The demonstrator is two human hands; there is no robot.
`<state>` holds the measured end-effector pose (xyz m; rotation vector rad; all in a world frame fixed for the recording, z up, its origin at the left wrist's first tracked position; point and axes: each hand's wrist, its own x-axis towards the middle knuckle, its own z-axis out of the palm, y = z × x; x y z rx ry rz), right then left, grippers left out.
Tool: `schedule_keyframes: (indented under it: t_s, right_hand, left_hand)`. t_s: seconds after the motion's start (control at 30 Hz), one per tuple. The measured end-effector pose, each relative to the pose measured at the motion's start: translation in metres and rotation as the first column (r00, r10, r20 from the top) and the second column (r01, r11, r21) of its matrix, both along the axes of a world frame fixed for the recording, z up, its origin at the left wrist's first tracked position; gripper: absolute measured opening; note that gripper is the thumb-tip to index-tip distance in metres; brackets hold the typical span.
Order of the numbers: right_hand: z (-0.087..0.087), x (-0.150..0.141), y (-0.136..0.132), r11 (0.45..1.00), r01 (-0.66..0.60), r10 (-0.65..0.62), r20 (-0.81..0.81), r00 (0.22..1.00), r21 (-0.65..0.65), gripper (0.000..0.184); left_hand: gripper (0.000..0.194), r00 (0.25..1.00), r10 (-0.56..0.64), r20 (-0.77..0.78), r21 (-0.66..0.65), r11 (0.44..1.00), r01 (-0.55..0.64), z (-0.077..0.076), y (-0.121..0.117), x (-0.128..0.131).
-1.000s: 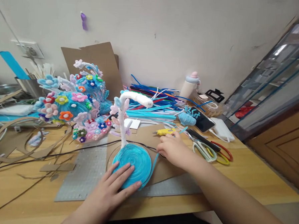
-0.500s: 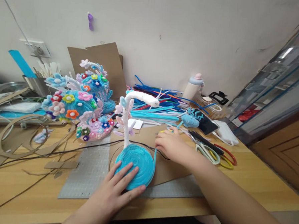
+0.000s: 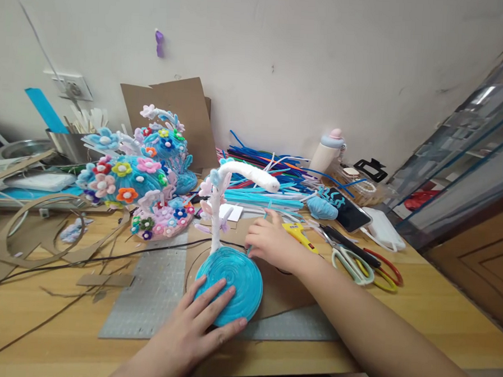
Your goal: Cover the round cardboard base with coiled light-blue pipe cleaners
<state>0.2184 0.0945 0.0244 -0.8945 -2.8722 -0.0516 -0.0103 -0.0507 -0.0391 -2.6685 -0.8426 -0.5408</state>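
Observation:
My left hand (image 3: 205, 310) lies flat with fingers spread on a round blue coil (image 3: 240, 278) wound from pipe cleaner. A curved white stem (image 3: 216, 209), wrapped in white fuzz with small pink and blue petals, rises from the coil's back edge and bends right. Just past the coil's far right edge, my right hand (image 3: 269, 240) has its fingers closed on a blue pipe cleaner (image 3: 268, 211), whose end pokes out above the fingers. A yellow glue gun (image 3: 300, 236) lies right behind that hand, partly covered by it.
Flower-covered blue pipe-cleaner lamps (image 3: 129, 182) stand at left. Behind are bundled pipe cleaners (image 3: 268, 198) and a bottle (image 3: 327, 150). Scissors (image 3: 352, 264), a phone (image 3: 353, 213) and blue yarn (image 3: 322, 208) lie right. A black cable (image 3: 147, 246) crosses the cutting mat (image 3: 140, 295).
My right hand has moved left and closer around the coil's far edge, bringing the pipe cleaner against it. The glue gun shows more. My left hand stays on the coil.

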Motion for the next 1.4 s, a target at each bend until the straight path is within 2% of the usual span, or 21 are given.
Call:
schedule_keyframes:
  t_s: [0.1,0.2,0.3,0.37,0.4,0.43,0.47,0.53,0.6,0.63,0.67,0.7,0.77,0.83,0.97,1.1,1.2,1.27,1.33,1.4]
  right_hand:
    - [0.003,0.000,0.001,1.000,0.009,-0.009,0.012,1.000,0.012,0.013]
    - [0.011,0.011,-0.003,0.998,0.060,-0.060,0.029,0.998,0.004,0.009]
    - [0.026,0.039,-0.018,0.987,0.155,-0.153,0.050,0.987,-0.033,0.009]
    - [0.038,0.064,-0.036,0.970,0.204,-0.193,0.091,0.977,-0.135,0.009]
    - [0.044,0.076,-0.046,0.927,0.248,-0.214,0.147,0.966,-0.281,0.007]
    - [0.050,0.087,-0.055,0.860,0.274,-0.205,0.201,0.958,-0.431,0.003]
    - [0.054,0.096,-0.063,0.783,0.286,-0.182,0.237,0.954,-0.552,0.009]
    - [0.056,0.108,-0.071,0.692,0.253,-0.156,0.202,0.967,-0.676,0.027]
    - [0.049,0.113,-0.064,0.696,0.280,-0.302,0.083,0.950,-0.661,0.028]
    - [0.041,0.113,-0.055,0.711,0.355,-0.433,0.020,0.901,-0.607,0.027]
    - [0.032,0.113,-0.044,0.707,0.481,-0.580,-0.034,0.814,-0.519,0.030]
    - [0.021,0.112,-0.032,0.688,0.553,-0.649,-0.057,0.759,-0.470,0.034]
    - [-0.003,0.110,-0.008,0.644,0.637,-0.725,-0.072,0.685,-0.423,0.029]
    - [-0.023,0.108,0.010,0.615,0.664,-0.757,-0.082,0.648,-0.426,0.025]
    - [-0.044,0.107,0.025,0.608,0.622,-0.768,-0.165,0.620,-0.493,0.028]
    - [-0.045,0.110,0.024,0.575,0.565,-0.803,-0.276,0.529,-0.591,0.019]
    - [-0.034,0.112,0.016,0.559,0.500,-0.826,-0.391,0.407,-0.662,0.017]
    - [-0.021,0.112,0.007,0.590,0.410,-0.807,-0.489,0.332,-0.696,0.016]
    - [-0.006,0.109,-0.005,0.635,0.271,-0.770,-0.564,0.299,-0.723,0.013]
    - [0.006,0.105,-0.019,0.645,0.121,-0.747,-0.590,0.307,-0.754,0.015]
  left_hand:
    - [0.049,1.000,-0.002,0.009,0.017,1.000,0.002,0.003,0.001,0.000]
    - [0.047,1.000,0.000,0.005,0.024,1.000,0.000,0.007,0.002,0.000]
    - [0.047,0.998,0.000,0.060,-0.025,1.000,0.002,0.009,0.001,-0.003]
    - [0.049,0.993,0.012,0.120,-0.076,0.997,-0.003,0.008,0.001,-0.005]
    - [0.050,0.989,0.025,0.144,-0.099,0.995,-0.010,0.009,0.000,-0.006]
    - [0.051,0.986,0.037,0.163,-0.118,0.993,-0.018,0.009,0.000,-0.007]
    - [0.052,0.983,0.046,0.178,-0.132,0.991,-0.023,0.010,0.001,-0.007]
    - [0.052,0.978,0.056,0.203,-0.151,0.988,-0.026,0.014,0.002,-0.008]
    - [0.051,0.975,0.057,0.214,-0.170,0.985,-0.020,0.017,0.003,-0.008]
    - [0.051,0.974,0.055,0.218,-0.179,0.984,-0.015,0.019,0.003,-0.008]
    - [0.051,0.974,0.054,0.220,-0.189,0.982,-0.012,0.020,0.003,-0.007]
    - [0.051,0.973,0.053,0.223,-0.200,0.980,-0.007,0.021,0.003,-0.007]
    - [0.050,0.966,0.059,0.251,-0.222,0.975,-0.001,0.023,0.003,-0.006]
    - [0.048,0.950,0.071,0.304,-0.242,0.970,0.005,0.025,0.003,-0.005]
    - [0.043,0.921,0.063,0.386,-0.237,0.971,0.033,0.030,0.004,-0.003]
    - [0.044,0.908,0.043,0.417,-0.212,0.976,0.051,0.033,0.006,-0.001]
    - [0.038,0.897,0.059,0.438,-0.223,0.974,0.045,0.033,0.006,0.001]
    - [0.034,0.887,0.072,0.456,-0.239,0.970,0.044,0.033,0.007,0.001]
    - [0.033,0.876,0.076,0.477,-0.254,0.966,0.055,0.033,0.008,0.002]
    - [0.038,0.873,0.074,0.482,-0.258,0.964,0.061,0.033,0.008,0.002]
